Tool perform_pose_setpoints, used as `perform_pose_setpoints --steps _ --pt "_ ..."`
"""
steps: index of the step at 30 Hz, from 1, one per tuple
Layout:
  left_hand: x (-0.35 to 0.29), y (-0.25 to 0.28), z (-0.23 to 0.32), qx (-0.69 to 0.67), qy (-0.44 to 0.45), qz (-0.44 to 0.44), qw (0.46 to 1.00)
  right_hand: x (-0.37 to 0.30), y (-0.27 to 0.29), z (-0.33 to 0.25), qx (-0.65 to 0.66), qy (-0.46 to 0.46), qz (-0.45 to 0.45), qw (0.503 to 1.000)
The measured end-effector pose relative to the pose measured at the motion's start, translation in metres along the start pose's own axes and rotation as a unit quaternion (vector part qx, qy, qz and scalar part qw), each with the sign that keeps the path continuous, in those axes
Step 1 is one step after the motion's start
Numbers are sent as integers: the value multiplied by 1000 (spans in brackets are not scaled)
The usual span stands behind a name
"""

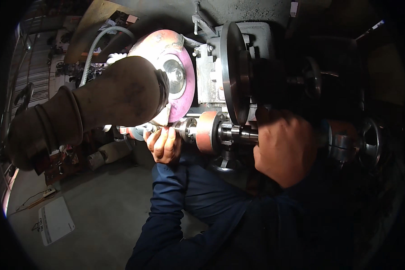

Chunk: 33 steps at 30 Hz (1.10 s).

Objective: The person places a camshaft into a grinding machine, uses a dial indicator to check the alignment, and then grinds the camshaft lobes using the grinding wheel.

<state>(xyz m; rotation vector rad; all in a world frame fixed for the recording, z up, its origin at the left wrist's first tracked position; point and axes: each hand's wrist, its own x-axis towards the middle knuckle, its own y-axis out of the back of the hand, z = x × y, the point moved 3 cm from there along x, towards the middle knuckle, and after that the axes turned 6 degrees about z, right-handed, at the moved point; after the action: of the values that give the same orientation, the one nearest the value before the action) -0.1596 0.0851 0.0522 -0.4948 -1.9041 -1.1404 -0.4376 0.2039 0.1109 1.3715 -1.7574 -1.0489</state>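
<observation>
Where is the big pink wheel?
In the head view, the pink grinding wheel sits upper middle, just above the left hand, behind the dark duct and left of the grey metal disc.

Grinding wheel (181, 96), far centre: pink, with paler, whitish patches toward its far-left rim; bright silver hub at the middle.

Duct hose (99, 103), left: dull dark brown, ribbed bands near its left end.

Flanged collar (208, 131), centre: faded orange-pink face between grey steel parts.

Large disc (231, 72), right of the wheel: dark grey metal, lighter sheen along its edge.

Machine block (209, 81) between them: pale grey.

Flexible conduit (92, 49), far left: light grey, finely ringed.

Sleeves (175, 211), near: dark navy blue.

Floor (103, 211), near left: plain grey concrete.

Flat panel (56, 220) on the floor: white, dark markings along one edge.
</observation>
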Motion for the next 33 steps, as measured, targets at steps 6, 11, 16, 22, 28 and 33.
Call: perform_pose_setpoints --steps 6,11,16,22,28,33 --pt "5 1 2 -30 40 -35 998 1 3 1 -10 5 -61 998" --pt "-6 2 0 -21 74 -42 996 -3 -2 5 10 -9 -30 999" --pt "11 -2 -1 -5 21 -13 1000 -7 -4 6 23 28 54 998" --pt "3 -6 1 27 17 4 999 -8 -11 5 -3 -11 59 998" --pt "-5 -4 -1 30 3 45 999 -7 -11 4 20 -40 11 999" --pt "18 -15 11 45 49 29 997 -8 -2 11 11 -45 -7 999"
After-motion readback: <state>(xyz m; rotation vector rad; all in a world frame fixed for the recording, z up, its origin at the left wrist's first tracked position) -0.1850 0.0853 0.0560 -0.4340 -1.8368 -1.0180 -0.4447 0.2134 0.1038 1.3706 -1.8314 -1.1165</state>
